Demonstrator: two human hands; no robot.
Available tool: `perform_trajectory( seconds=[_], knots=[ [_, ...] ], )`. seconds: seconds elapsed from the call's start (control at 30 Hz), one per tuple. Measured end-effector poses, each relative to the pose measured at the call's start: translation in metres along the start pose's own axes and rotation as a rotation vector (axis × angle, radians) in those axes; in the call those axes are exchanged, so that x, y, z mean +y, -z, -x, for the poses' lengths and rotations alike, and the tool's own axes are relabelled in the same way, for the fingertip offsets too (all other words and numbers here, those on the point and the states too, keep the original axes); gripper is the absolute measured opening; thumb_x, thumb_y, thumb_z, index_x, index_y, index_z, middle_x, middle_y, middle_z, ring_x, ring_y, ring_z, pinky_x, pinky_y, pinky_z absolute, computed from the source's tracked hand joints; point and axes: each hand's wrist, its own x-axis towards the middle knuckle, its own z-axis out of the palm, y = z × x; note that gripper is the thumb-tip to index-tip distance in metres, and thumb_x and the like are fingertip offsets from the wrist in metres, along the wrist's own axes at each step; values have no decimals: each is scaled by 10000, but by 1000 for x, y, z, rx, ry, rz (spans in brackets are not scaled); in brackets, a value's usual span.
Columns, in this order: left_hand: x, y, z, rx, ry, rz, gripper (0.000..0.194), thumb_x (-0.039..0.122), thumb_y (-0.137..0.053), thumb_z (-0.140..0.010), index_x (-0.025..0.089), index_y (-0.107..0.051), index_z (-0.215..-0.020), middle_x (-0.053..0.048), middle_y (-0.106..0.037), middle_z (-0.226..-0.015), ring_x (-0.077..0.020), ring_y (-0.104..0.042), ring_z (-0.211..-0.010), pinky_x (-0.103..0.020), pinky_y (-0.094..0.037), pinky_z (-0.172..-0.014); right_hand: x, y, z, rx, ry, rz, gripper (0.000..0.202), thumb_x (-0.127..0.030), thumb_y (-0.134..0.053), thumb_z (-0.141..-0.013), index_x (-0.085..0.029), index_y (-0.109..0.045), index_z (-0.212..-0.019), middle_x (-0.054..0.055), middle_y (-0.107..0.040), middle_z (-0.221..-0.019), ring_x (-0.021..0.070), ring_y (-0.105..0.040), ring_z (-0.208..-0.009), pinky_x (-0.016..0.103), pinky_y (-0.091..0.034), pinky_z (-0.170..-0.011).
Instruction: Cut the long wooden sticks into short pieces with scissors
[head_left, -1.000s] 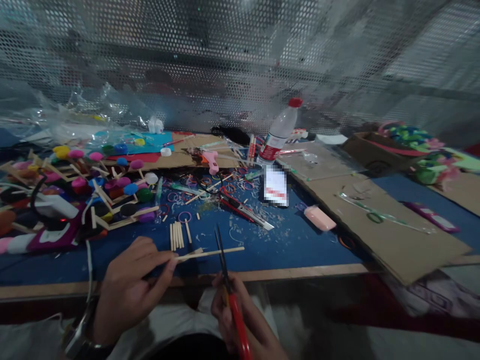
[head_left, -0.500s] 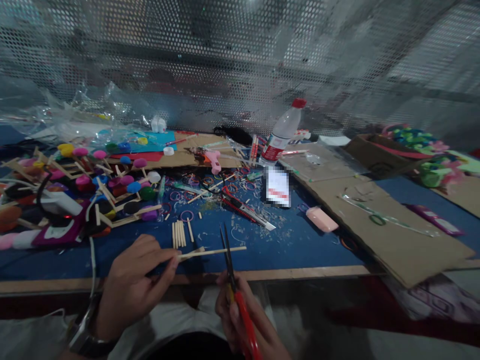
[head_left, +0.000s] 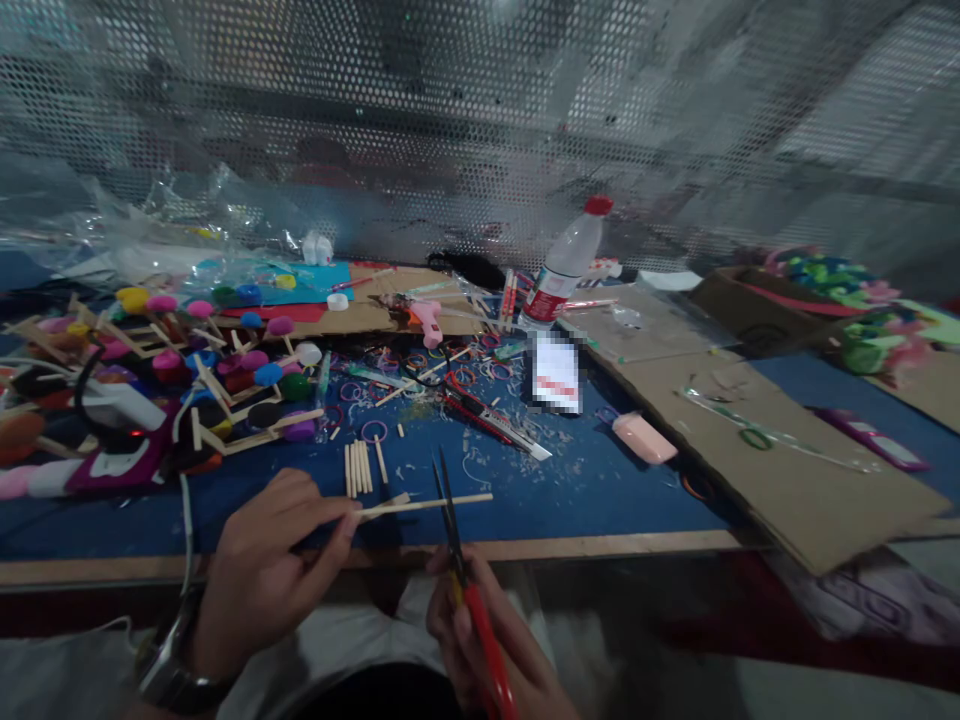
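Note:
My left hand pinches the ends of two thin wooden sticks, one longer stick reaching out to the right and a shorter one crossing near my fingertips. Red-handled scissors are in my right hand, their dark blades pointing up and standing on either side of the longer stick. Just beyond my left hand, several short cut sticks lie side by side on the blue table. One more short stick lies beside them.
Left stands a pile of wooden-stick pieces with coloured tops and a purple device with a cable. A utility knife, pink glue gun, phone, bottle, peach-coloured case and cardboard lie beyond.
The scissors have shifted slightly left along the longer stick, and the blade tips have tilted left. My left hand and the sticks have hardly moved.

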Motion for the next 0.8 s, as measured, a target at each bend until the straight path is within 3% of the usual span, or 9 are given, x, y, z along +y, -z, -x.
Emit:
perform_trajectory(
  seconds=[0.47, 0.7, 0.8],
  knots=[
    [-1, -1, 1, -14, 3, -6, 89, 132, -615, -876, 198, -675, -875, -7, -677, -721, -141, -559, -656, -305, -452, -687, 4, 2, 0, 26, 42, -17, 526, -647, -648, -833, -270, -573, -1191, -27, -488, -768, 73, -327, -505, 226, -260, -457],
    [-1, 0, 1, -7, 2, 3, 93, 116, -610, -869, 183, -674, -876, 0, -641, -701, -135, -533, -643, -296, -431, -667, 1, -2, 6, 121, 70, -8, 566, -643, -726, -759, -311, -627, -1206, 39, -568, -954, 126, -460, -638, 255, -445, -568],
    [1, 0, 0, -1, 10, 12, 92, 127, -606, -868, 182, -679, -866, 2, -605, -671, -141, -527, -634, -294, -425, -643, -3, -3, 6, 112, 59, 0, 531, -632, -713, -780, -299, -636, -1187, 24, -546, -885, 136, -488, -673, 260, -472, -628]
  ],
)
